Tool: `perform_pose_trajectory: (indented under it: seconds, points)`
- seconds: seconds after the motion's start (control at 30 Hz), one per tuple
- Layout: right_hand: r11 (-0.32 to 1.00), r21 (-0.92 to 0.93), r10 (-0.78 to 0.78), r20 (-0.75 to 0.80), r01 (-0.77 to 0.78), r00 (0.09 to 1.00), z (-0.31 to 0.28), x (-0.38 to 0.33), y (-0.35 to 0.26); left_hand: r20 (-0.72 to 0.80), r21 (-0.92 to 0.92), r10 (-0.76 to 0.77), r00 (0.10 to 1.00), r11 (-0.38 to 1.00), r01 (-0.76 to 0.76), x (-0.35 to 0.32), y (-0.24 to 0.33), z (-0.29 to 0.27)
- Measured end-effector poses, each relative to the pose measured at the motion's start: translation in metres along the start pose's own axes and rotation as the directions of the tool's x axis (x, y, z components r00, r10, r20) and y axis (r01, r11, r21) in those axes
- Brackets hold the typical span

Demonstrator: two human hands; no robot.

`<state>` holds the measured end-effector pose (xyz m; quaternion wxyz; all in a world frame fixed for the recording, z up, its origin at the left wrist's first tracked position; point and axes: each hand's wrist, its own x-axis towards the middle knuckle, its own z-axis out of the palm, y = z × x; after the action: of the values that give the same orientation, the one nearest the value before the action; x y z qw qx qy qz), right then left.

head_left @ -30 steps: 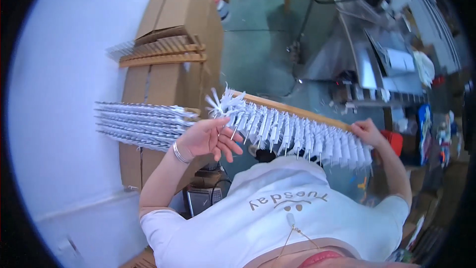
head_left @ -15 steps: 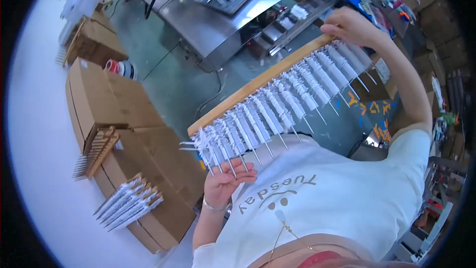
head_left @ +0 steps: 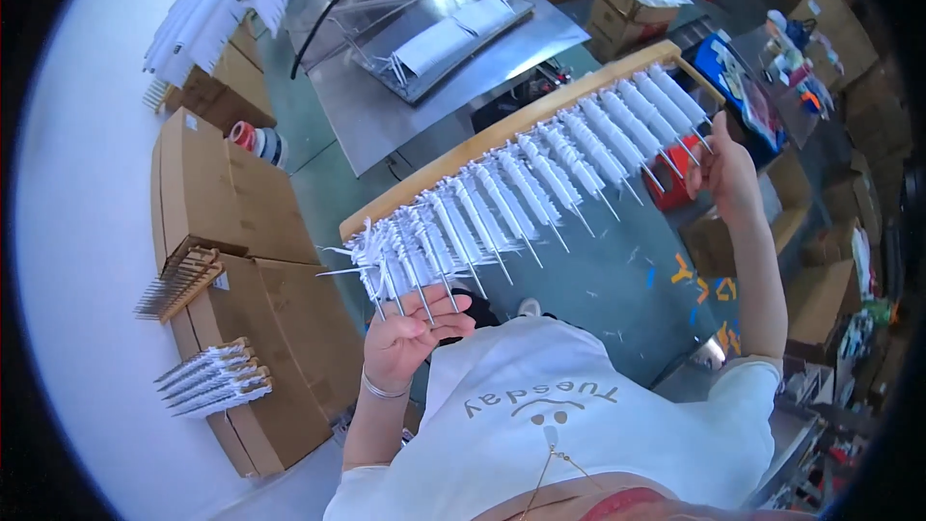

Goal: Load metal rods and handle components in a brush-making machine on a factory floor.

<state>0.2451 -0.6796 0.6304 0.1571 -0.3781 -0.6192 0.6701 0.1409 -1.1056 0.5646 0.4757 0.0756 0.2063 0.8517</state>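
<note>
A long wooden bar [head_left: 516, 140] with a row of thin metal spikes hangs slantwise in front of me, its right end farther off. White shredded-looking strips [head_left: 526, 193] are threaded along the spikes, whose bare tips point toward me. My left hand [head_left: 410, 333] is palm up under the left end, its fingers curled around several spike tips. At the right end, my right hand [head_left: 728, 174] has its fingers about the outermost spike tips, with the thumb pointing up. Loose white strands stick out past the bar's left end.
Beyond stands a steel table [head_left: 357, 130] bearing a tray [head_left: 415, 87] with a white bundle. Cardboard boxes [head_left: 280, 314] line the left, holding a bare spiked rack [head_left: 188, 285] and several loaded ones [head_left: 217, 381]. On the right are a blue tray [head_left: 738, 96], a red container [head_left: 670, 183] and orange floor pieces [head_left: 681, 268].
My right hand has let go of the wooden bar's far end and moved down to the spike tips there. My left hand keeps its hold. The view has shifted, showing more of the table.
</note>
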Motion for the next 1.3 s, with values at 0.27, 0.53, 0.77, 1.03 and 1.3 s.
perform_pose_trajectory:
  seconds: [0.27, 0.53, 0.77, 1.03, 1.3]
  points:
    - [0.908, 0.391, 0.065, 0.228, -0.152, 0.972, 0.052, 0.041, -0.017, 0.004, 0.100, 0.029, 1.000, 0.995, -0.029, 0.018, 0.054, -0.009]
    - [0.961, 0.270, -0.002, 0.216, -0.058, 0.976, 0.111, 0.092, -0.061, 0.013, 0.026, 0.039, 0.999, 0.999, -0.040, 0.055, 0.127, -0.035]
    - [0.933, 0.360, 0.005, 0.024, -0.014, 1.000, 0.152, 0.121, -0.084, 0.009, -0.006, -0.090, 0.996, 0.996, 0.090, 0.088, 0.185, -0.039]
    - [0.917, 0.392, -0.129, 0.117, 0.074, 0.985, 0.177, 0.184, -0.107, -0.041, 0.195, 0.137, 0.990, 0.973, -0.127, 0.135, 0.204, -0.026]
    - [0.857, 0.492, -0.311, 0.251, 0.156, 0.917, 0.184, 0.269, -0.121, 0.049, 0.300, 0.212, 0.976, 0.929, -0.217, 0.172, 0.212, -0.001]
